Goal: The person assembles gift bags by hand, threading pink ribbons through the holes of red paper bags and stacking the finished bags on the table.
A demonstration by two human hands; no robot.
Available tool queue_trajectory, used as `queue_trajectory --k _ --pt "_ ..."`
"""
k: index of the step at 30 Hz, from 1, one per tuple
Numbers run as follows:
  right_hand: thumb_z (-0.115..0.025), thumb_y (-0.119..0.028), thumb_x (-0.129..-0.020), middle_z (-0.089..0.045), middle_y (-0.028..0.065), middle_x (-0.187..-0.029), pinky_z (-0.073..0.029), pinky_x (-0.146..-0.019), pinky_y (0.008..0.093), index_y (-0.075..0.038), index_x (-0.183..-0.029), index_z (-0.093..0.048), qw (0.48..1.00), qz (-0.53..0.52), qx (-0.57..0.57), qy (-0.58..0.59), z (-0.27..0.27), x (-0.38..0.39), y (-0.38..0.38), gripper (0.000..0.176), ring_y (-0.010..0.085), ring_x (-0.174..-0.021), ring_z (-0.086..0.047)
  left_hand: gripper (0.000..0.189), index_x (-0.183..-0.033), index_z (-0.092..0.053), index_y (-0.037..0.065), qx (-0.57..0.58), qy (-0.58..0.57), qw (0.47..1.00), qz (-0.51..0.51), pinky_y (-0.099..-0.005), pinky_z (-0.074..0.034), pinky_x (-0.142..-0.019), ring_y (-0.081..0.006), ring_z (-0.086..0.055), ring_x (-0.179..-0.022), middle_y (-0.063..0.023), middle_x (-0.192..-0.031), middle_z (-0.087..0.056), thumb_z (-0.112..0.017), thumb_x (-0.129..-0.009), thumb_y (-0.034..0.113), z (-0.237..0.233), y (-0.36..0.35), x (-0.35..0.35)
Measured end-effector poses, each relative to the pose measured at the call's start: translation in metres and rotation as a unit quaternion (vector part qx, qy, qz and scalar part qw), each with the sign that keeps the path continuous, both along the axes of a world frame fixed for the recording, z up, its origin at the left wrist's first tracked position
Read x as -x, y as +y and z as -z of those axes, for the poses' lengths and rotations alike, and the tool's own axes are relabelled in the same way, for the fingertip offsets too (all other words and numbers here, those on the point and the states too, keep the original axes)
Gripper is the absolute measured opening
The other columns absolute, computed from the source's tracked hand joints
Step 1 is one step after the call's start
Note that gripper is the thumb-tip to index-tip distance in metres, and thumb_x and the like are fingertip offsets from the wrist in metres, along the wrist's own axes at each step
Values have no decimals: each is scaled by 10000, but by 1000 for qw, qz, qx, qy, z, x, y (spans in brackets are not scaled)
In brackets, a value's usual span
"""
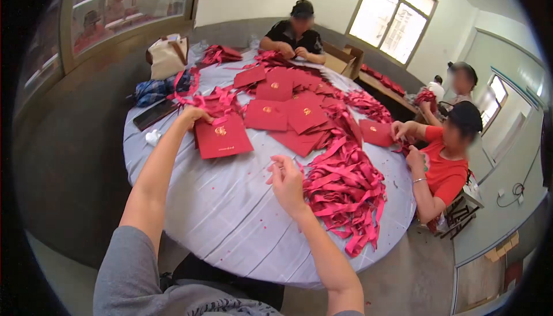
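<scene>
Evidently light and stiff, the red folder (222, 137) is pinched at its top edge by the left hand (193, 114). The right hand (286, 181) hovers loosely curled, seemingly empty, beside limp ribbons (345, 192).

Round grey table (230, 218) bears red folders (222, 137) and ribbons (345, 189).

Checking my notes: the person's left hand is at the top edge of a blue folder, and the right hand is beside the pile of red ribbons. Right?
Not quite: the head view shows the left hand at the top edge of a red folder, not a blue one. The right hand is beside the pile of red ribbons.
</scene>
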State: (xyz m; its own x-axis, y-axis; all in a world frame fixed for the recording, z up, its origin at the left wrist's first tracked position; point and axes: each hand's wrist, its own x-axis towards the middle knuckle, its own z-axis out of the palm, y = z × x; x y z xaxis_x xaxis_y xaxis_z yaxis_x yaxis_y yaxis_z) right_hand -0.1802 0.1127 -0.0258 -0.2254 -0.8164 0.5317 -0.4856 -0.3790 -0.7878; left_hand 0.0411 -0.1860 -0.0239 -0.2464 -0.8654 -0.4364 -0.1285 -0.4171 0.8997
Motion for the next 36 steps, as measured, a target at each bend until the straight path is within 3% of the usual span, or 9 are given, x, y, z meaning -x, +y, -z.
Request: queue_trajectory --k 5,8,12,15,19,26,28,29,36 --pt "-482 -20 -920 -614 104 -816 -490 -529 253 16 -1130 -501 997 32 62 17 -15 7 3 214 147 -613 -622 514 -984 -576 -58 75 68 994 -32 -487 -561 -645 -330 -670 -720 -205 -868 -660 -787 -518 -117 0 12 6" --pt "-496 -9 -910 -600 111 -934 -494 -618 272 3 -1208 -463 981 101 162 -30 -52 8 19 300 156 -707 -616 819 -1153 -456 -26 286 -10 953 -103 -396 -525 -779 -277 -618 -907 -145 -1038 -613 -832 -425 1 35 -25 4" --pt "-525 -21 -888 -552 116 -991 -472 -697 264 35 -1216 -452 925 188 328 35 -85 22 40 340 169 -810 -573 793 -1169 -443 2 450 21 888 -90 -384 -444 -918 -272 -566 -1022 -162 -1110 -573 -822 -477 87 -10 46 18" --pt "-518 4 -873 -547 106 -971 -456 -659 251 33 -1211 -452 941 177 282 53 -76 17 36 345 155 -767 -538 675 -1129 -441 3 571 -93 809 -108 -414 -444 -879 -367 -569 -1014 -219 -1057 -576 -791 -578 174 -31 82 24" --pt "-539 -8 -870 -550 106 -964 -445 -630 240 19 -1185 -484 951 149 233 140 -65 13 30 321 134 -738 -537 736 -1283 -358 1 594 7 804 -33 -337 -450 -894 -236 -584 -988 -149 -1083 -588 -766 -679 104 -55 125 23" --pt "-758 -201 -734 -475 188 -1155 -396 -945 380 42 -1264 -407 961 56 99 252 -22 18 2 680 311 -1110 -464 367 -1079 -575 8 712 -7 688 139 -360 -427 -920 -272 -532 -1107 -141 -1141 -553 -698 -747 103 -36 182 12" --pt "-736 -138 -744 -448 198 -1248 -351 -1010 380 46 -1321 -347 991 -75 -78 -81 -16 10 0 720 298 -1189 -430 333 -1091 -565 6 557 144 802 161 -324 -458 -888 -198 -558 -1046 -110 -1101 -575 -680 -787 78 -31 193 13" --pt "-692 -58 -757 -444 203 -1288 -339 -1029 369 55 -1347 -304 998 -40 22 47 19 28 -13 715 287 -1204 -440 319 -1083 -568 3 506 186 828 154 -312 -467 -877 -172 -560 -1030 -100 -1101 -581 -680 -793 74 -30 198 11" --pt "-604 65 -765 -447 197 -1302 -364 -990 310 32 -1403 -245 1000 -9 6 19 30 31 -28 733 268 -1187 -465 394 -1158 -554 -4 529 119 802 251 -312 -442 -910 -158 -501 -1097 -79 -1141 -554 -662 -782 39 -22 190 6"
